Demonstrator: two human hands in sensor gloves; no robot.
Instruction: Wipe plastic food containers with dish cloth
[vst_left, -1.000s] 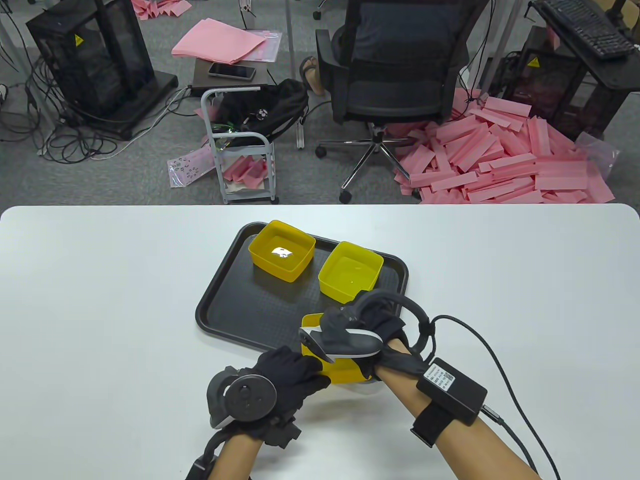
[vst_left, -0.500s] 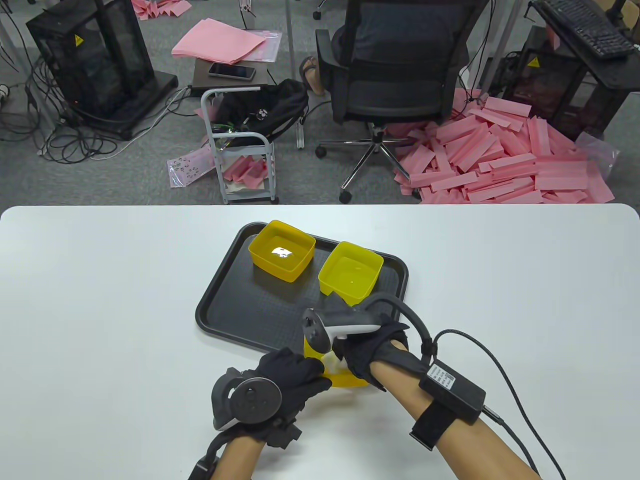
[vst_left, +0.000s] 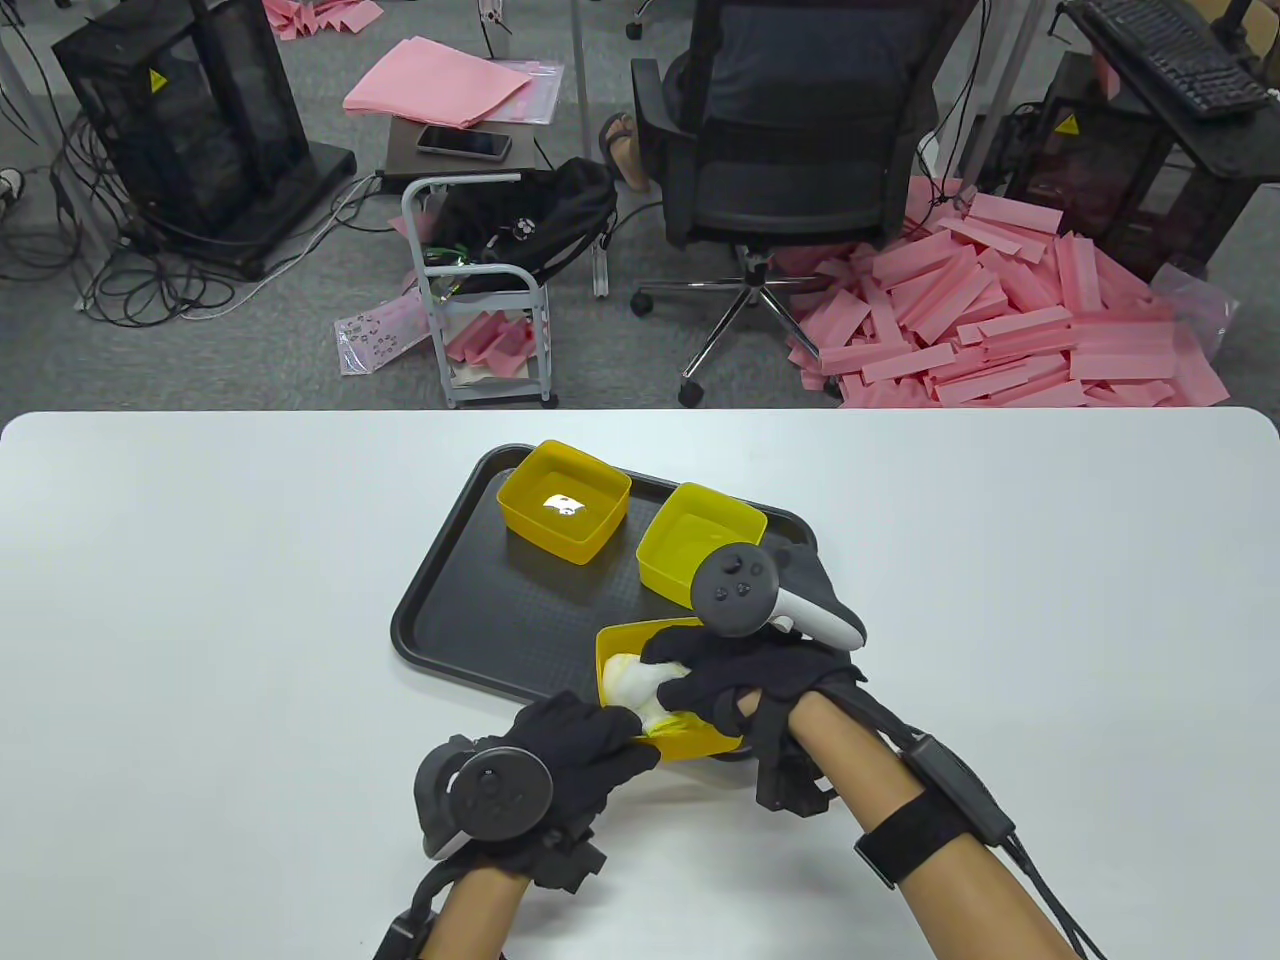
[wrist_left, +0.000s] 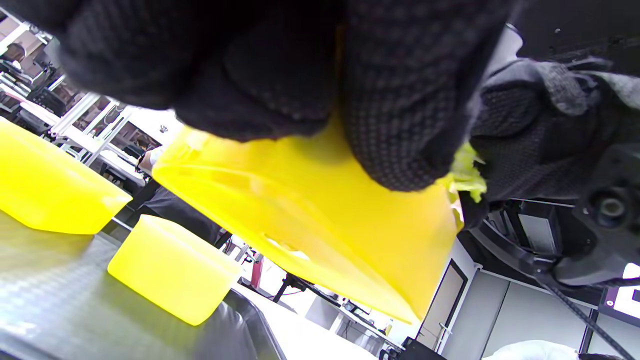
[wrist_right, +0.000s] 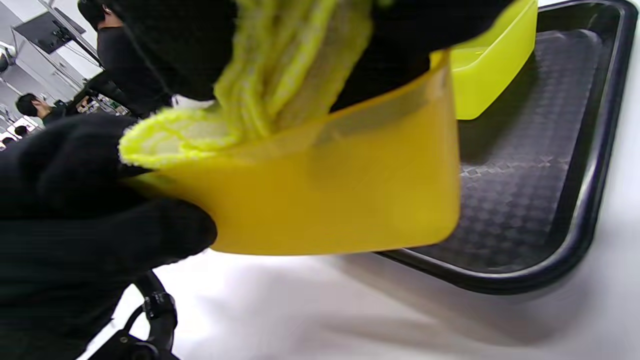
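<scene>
My left hand (vst_left: 590, 745) grips the near wall of a yellow plastic container (vst_left: 625, 640) and holds it lifted and tilted over the tray's front edge; the left wrist view shows its underside (wrist_left: 310, 220) below my fingers (wrist_left: 400, 115). My right hand (vst_left: 715, 680) holds a pale yellow dish cloth (vst_left: 630, 685) bunched inside that container; the right wrist view shows the cloth (wrist_right: 280, 75) draped over the container's rim (wrist_right: 325, 190). Two more yellow containers (vst_left: 565, 502) (vst_left: 690, 545) stand upright on the black tray (vst_left: 480, 630).
The tray lies mid-table on a white table (vst_left: 200, 600). Beyond the far edge are an office chair (vst_left: 790, 170) with a seated person, a small cart (vst_left: 480, 290) and pink foam strips (vst_left: 1010, 310) on the floor.
My right hand has turned over, its tracker swinging from over the container to the far side. The cloth has pushed into the container, which now shows its open top.
</scene>
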